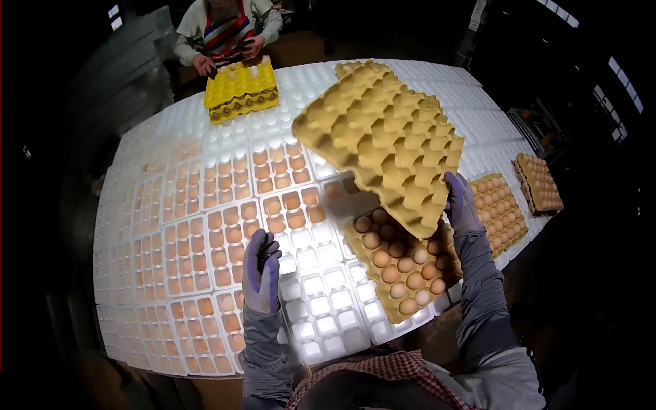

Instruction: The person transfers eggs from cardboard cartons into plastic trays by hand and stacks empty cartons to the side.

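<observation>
My right hand (462,203), in a purple and grey glove, grips the right edge of a tan pulp egg tray (393,137), which is lifted and tilted. Below it lies another pulp tray (395,316) filled with brown eggs (389,274), partly covered by the lifted one. My left hand (262,271), gloved alike, is raised over the white plastic trays with its fingers curled. Whether it holds anything is hidden. Left of it, clear-white plastic packs (227,238) hold brown eggs. Between my hands are white packs (320,304) with bare cups.
Across the table a person (229,31) in a striped apron has both hands at a stack of yellow trays (242,89) with a few eggs on top. At the right stand two more egg-filled pulp trays (499,212) (540,183). Plastic packs cover the tabletop.
</observation>
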Tool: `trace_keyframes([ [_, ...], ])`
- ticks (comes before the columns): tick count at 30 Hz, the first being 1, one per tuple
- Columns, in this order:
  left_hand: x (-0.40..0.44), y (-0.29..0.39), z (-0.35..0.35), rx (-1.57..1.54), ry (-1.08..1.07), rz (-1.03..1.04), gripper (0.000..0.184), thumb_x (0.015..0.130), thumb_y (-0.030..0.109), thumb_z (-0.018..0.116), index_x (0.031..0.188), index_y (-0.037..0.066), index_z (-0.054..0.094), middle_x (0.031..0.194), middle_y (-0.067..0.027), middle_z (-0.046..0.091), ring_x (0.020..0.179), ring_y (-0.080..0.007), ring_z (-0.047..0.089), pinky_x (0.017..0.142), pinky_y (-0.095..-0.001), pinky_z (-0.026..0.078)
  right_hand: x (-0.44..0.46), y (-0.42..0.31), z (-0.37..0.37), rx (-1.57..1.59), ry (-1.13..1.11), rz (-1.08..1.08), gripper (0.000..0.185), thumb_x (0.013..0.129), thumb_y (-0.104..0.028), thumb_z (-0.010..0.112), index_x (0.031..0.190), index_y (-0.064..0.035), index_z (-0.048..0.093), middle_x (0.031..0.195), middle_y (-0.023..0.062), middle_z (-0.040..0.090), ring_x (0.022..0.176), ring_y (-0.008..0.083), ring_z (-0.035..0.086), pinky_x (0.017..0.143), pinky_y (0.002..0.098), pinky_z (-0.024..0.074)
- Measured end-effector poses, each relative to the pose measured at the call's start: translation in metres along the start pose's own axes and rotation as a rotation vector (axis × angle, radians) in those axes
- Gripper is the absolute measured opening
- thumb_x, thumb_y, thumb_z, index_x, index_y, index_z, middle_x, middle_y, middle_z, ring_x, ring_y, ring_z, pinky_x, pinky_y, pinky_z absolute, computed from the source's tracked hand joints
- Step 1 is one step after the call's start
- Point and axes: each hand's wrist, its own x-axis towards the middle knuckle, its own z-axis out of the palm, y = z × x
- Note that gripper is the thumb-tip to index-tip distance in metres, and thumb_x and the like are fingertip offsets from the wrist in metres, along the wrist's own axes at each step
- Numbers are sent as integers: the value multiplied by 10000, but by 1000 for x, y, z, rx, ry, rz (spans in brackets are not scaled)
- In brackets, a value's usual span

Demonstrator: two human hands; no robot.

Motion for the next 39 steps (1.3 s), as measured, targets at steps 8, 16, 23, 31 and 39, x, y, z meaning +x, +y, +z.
trace_keyframes([
  [8, -152, -68, 129, 174, 124, -405, 427, 972, 93, 550, 1372, -37, 479, 1242, -133, 583, 1134, -198, 573, 1001, -302, 447, 127, 81, -19, 522, 128, 555, 408, 939, -396, 652, 1048, -36, 494, 956, 59, 552, 730, 126, 583, 583, 248, 507],
  [16, -189, -93, 203, 1115, -313, 152, 548, 793, 139, 713, 1310, 83, 541, 1272, -137, 530, 1060, -316, 565, 921, -428, 470, -163, 19, -64, -604, -887, -489, 504, 857, -248, 707, 1319, -122, 550, 1306, 107, 555, 1234, 297, 535, 1072, 412, 406],
  [23, -190, -94, 206, 5, 322, -338, 347, 868, 96, 636, 1183, 8, 519, 1159, -96, 503, 1044, -212, 548, 890, -326, 531, -157, 57, -95, -1, -753, -64, 379, 806, -220, 715, 1161, -116, 631, 1094, 103, 585, 1054, 246, 595, 921, 375, 498],
  [31, -171, -82, 255, 1241, -382, -15, 377, 894, 249, 628, 1199, 40, 556, 1256, -153, 502, 1049, -355, 588, 908, -420, 502, -140, 50, -55, -671, -895, -430, 427, 807, -297, 703, 1180, -129, 582, 1225, 100, 562, 1115, 285, 560, 897, 419, 496],
  [39, -153, -70, 235, 1143, -263, 148, 428, 829, 128, 657, 1248, 71, 592, 1369, -163, 466, 1142, -401, 538, 896, -485, 498, -84, 80, -84, 140, -791, 53, 597, 760, -285, 776, 1299, -115, 581, 1408, 120, 455, 1226, 279, 520, 985, 410, 487],
])
